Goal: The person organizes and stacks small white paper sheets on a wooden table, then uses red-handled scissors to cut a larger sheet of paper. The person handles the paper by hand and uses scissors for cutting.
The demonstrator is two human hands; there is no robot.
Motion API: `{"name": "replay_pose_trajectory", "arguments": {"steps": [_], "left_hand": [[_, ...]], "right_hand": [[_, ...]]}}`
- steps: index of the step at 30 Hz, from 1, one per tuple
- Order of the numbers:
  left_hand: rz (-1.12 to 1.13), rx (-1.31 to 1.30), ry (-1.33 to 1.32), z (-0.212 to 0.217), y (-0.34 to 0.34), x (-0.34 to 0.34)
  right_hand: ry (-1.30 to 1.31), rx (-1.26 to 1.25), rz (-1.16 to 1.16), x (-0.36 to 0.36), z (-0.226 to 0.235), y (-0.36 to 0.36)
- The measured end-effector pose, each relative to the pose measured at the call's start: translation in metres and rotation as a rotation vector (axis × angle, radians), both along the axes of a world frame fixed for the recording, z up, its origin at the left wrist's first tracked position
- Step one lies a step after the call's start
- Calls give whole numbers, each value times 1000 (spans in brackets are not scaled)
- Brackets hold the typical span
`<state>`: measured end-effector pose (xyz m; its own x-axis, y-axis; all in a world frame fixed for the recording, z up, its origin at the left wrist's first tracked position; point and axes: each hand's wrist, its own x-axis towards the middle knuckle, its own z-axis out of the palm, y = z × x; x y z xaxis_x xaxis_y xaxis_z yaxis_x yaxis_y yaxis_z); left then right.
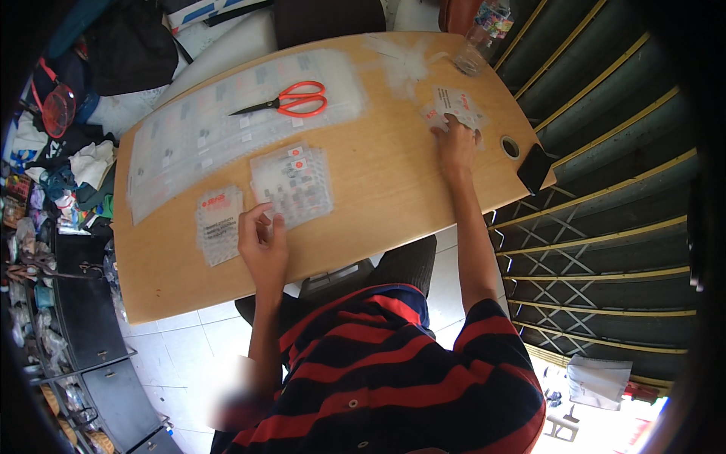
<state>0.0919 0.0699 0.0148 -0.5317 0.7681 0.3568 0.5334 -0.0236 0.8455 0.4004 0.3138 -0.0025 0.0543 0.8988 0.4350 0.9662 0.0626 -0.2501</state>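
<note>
My right hand (456, 145) rests with fingers spread on a small stack of printed translucent plastic pieces (454, 102) at the table's right side. At the front edge my left hand (262, 238) hovers or rests with fingers loosely curled, a gap showing between thumb and forefinger. It is right beside two stacks: printed plastic pieces with dark lettering (219, 223) to its left, and patterned pieces with small red marks (293, 185) just beyond it. Whether it touches either is hard to make out. Large printed plastic sheets (189, 136) lie further back, under orange-handled scissors (291, 100).
On the wooden table (386, 174) are also clear plastic scraps (404, 64), a bottle (473, 53), a tape roll (510, 147) and a black phone-like slab (535, 168). A folding metal gate (597, 219) runs along the right; cluttered shelves and cabinets (94, 325) stand left.
</note>
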Motion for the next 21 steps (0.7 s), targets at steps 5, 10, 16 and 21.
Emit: {"name": "replay_pose_trajectory", "arguments": {"steps": [5, 10, 16, 21], "left_hand": [[-281, -103, -561, 20, 9, 25], [-463, -30, -897, 9, 28, 35], [-85, -28, -603, 6, 1, -25], [69, 4, -415, 6, -22, -107]], "right_hand": [[544, 76, 396, -63, 34, -67], [602, -50, 812, -123, 63, -152], [457, 85, 617, -75, 41, -85], [32, 67, 31, 14, -1, -13]]}}
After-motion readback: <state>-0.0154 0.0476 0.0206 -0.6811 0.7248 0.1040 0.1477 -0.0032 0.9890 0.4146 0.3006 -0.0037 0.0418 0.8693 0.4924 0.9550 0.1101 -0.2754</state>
